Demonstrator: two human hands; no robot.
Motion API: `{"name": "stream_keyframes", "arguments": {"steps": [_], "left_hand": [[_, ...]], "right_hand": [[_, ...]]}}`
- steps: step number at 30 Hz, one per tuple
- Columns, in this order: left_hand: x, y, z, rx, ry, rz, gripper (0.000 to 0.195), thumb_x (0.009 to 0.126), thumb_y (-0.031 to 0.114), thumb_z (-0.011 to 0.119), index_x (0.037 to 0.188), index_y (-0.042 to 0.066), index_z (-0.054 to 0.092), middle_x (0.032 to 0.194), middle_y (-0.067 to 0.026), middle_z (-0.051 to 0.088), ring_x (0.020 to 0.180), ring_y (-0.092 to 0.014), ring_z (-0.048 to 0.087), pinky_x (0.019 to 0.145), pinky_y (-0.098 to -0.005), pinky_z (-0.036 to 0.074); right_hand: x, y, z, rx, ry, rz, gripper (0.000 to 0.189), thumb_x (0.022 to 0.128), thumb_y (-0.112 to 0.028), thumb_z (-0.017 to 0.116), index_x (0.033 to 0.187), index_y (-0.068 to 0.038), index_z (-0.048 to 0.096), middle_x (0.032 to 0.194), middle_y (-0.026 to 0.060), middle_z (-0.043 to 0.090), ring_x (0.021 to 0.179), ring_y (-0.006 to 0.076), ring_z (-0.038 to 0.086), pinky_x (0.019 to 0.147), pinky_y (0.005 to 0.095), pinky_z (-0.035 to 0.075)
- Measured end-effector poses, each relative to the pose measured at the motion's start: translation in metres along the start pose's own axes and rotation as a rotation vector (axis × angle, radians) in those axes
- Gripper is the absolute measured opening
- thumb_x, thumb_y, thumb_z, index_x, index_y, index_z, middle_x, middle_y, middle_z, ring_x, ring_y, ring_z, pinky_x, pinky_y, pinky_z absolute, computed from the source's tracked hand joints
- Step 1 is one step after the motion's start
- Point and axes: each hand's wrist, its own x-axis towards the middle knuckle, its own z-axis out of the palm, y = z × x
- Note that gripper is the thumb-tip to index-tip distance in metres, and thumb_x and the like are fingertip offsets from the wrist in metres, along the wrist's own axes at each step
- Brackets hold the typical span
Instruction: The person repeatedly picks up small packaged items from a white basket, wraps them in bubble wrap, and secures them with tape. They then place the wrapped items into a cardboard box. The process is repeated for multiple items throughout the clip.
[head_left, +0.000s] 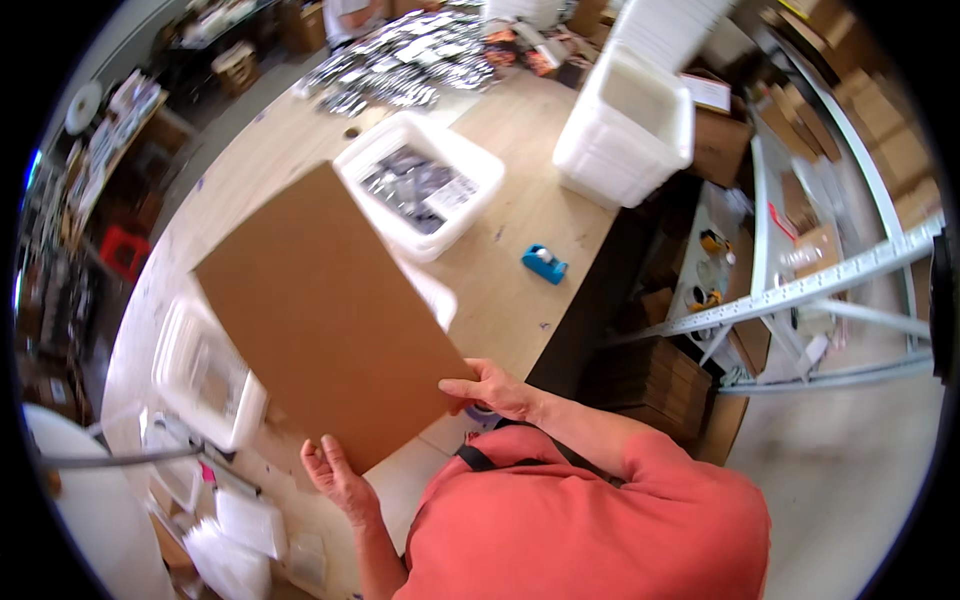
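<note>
A flat, plain brown cardboard sheet or folded carton is held up at a tilt over the wooden table. My right hand pinches its near right corner, thumb on the upper face. At the near left edge is my left hand, its fingers apart; whether they touch the board is unclear. Beyond the board stands a white plastic tub with silvery packets and a printed sheet inside. Part of another white container shows from under the board. A blue tape dispenser sits farther right.
Tall white nested tubs stand at the table's right edge. Silvery packets are heaped at the far end, near a person. Left lies another white tub. Metal shelving and stacked cardboard are on my right.
</note>
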Motion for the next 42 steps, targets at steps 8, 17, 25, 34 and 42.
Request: {"name": "stream_keyframes", "arguments": {"steps": [8, 17, 25, 34, 42], "left_hand": [[-0.018, 0.013, 0.149, -0.140, -0.465, -0.313, 0.032, 0.110, 0.023, 0.057, 0.134, 0.001, 0.051, 0.116, -0.0118, 0.071, 0.092, -0.017, 0.072, 0.073, -0.0258, 0.052], [-0.035, -0.006, 0.160, 0.207, -0.543, -0.433, 0.030, 0.107, 0.023, 0.061, 0.128, 0.002, 0.059, 0.114, -0.0138, 0.075, 0.086, -0.017, 0.074, 0.068, -0.0235, 0.052], [-0.052, 0.004, 0.099, 0.250, -0.309, -0.528, 0.033, 0.106, 0.029, 0.062, 0.129, 0.005, 0.060, 0.115, -0.0113, 0.075, 0.093, -0.017, 0.074, 0.073, -0.0264, 0.054], [-0.097, -0.017, 0.024, 0.079, 0.104, -0.622, 0.028, 0.108, 0.024, 0.059, 0.129, 0.006, 0.058, 0.117, -0.0107, 0.074, 0.092, -0.015, 0.072, 0.073, -0.0242, 0.052], [-0.113, -0.004, 0.005, 0.102, 0.183, -0.626, 0.029, 0.108, 0.023, 0.057, 0.131, 0.005, 0.057, 0.119, -0.0112, 0.073, 0.094, -0.015, 0.071, 0.074, -0.0250, 0.052]], "right_hand": [[-0.120, -0.089, -0.069, -0.089, 0.443, -0.390, 0.035, 0.103, -0.026, 0.068, 0.128, -0.005, 0.055, 0.097, 0.0084, 0.072, 0.066, 0.0210, 0.073, 0.056, 0.0303, 0.057], [-0.145, -0.253, -0.265, -0.029, 0.900, -0.943, 0.032, 0.103, -0.029, 0.067, 0.121, -0.005, 0.058, 0.105, 0.0073, 0.070, 0.081, 0.0185, 0.073, 0.066, 0.0282, 0.054], [-0.102, -0.312, -0.418, -0.347, 1.358, -0.420, 0.063, 0.077, -0.066, 0.085, 0.079, -0.008, 0.060, 0.064, 0.0058, 0.060, 0.050, 0.0144, 0.057, 0.044, 0.0249, 0.040], [0.008, -0.132, -0.273, -0.444, 0.702, -0.236, 0.035, 0.099, -0.040, 0.073, 0.089, -0.007, 0.069, 0.071, 0.0051, 0.068, 0.051, 0.0086, 0.056, 0.045, 0.0238, 0.043], [0.225, 0.030, -0.075, -1.790, 0.137, -0.175, 0.074, 0.088, -0.060, 0.071, 0.125, 0.003, 0.062, 0.111, 0.0196, 0.068, 0.101, 0.0270, 0.068, 0.070, 0.0390, 0.060]]}}
